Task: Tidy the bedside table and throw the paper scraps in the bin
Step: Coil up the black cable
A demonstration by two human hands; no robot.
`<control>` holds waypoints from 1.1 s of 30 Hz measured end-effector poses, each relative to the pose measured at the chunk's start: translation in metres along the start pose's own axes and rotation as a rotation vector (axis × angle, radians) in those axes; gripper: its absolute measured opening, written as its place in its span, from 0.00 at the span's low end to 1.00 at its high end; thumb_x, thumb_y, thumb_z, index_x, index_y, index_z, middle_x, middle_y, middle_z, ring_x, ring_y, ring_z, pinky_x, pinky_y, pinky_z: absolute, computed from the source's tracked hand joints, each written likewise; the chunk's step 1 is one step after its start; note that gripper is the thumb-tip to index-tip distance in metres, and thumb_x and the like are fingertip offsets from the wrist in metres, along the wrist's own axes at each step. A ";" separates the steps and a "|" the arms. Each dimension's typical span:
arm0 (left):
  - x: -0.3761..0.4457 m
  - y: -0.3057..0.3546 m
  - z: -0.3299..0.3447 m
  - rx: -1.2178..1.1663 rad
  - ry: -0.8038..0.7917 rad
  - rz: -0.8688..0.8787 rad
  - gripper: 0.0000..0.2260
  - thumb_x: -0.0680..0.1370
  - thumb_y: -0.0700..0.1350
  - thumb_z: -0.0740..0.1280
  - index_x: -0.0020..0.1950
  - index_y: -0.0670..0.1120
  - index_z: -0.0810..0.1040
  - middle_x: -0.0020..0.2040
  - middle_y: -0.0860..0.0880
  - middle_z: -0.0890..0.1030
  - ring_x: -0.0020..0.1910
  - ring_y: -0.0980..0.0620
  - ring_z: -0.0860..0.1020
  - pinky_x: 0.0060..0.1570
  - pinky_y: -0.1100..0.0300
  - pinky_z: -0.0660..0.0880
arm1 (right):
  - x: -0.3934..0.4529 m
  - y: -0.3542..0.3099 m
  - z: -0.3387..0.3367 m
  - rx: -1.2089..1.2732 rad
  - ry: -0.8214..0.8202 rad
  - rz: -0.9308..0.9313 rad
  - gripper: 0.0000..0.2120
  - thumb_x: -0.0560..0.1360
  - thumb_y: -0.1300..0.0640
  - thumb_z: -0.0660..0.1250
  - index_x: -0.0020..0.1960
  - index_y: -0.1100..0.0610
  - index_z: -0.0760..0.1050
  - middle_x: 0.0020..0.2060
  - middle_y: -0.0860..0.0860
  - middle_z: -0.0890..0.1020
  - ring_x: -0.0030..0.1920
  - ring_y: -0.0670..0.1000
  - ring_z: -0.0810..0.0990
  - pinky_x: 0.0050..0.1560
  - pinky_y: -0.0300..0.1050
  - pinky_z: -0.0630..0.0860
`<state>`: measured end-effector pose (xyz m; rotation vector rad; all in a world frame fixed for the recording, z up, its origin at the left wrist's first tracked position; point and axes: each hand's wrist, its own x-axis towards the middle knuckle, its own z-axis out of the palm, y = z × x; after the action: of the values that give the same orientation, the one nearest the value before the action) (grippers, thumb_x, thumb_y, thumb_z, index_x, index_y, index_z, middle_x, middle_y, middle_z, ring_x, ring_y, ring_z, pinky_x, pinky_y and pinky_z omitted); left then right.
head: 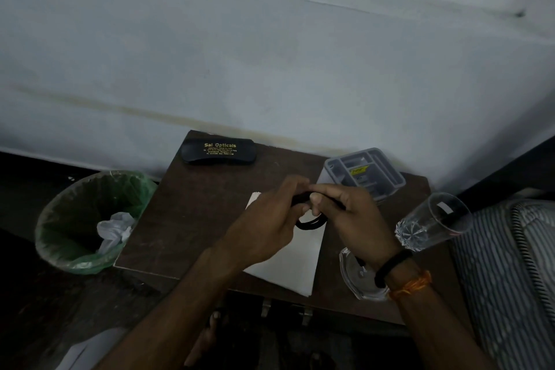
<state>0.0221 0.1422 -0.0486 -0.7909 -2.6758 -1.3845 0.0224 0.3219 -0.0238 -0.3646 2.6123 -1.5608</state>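
Both hands meet over the middle of the bedside table (195,219): the left hand (270,219) and right hand (351,219) pinch a coiled black cable (310,224) above a white sheet of paper (288,267). A glasses case (218,151) lies far left, a grey tray (365,173) far right. A drinking glass (432,224) and glass dish (351,279) crowd the right edge. The bin (87,221), left of the table, holds crumpled paper (115,230).

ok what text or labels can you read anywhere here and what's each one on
"Sai Opticals": gold print on the black spectacle case at the back of the bedside table.
Smaller gold lines beneath it: too small to read.
Yellow label in the grey organiser tray: blurred, unreadable.
White sticker on the drinking glass: nothing legible.
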 end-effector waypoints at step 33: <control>0.006 0.009 0.001 -0.518 0.013 -0.310 0.14 0.82 0.40 0.62 0.38 0.49 0.79 0.35 0.48 0.79 0.36 0.54 0.79 0.39 0.62 0.78 | -0.002 0.004 -0.013 -0.337 0.415 -0.088 0.09 0.80 0.54 0.64 0.49 0.56 0.82 0.36 0.47 0.84 0.35 0.45 0.83 0.39 0.46 0.82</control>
<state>0.0215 0.1496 -0.0408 -0.3791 -2.5297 -2.1959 0.0210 0.3348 -0.0211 -0.1910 3.2335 -1.3333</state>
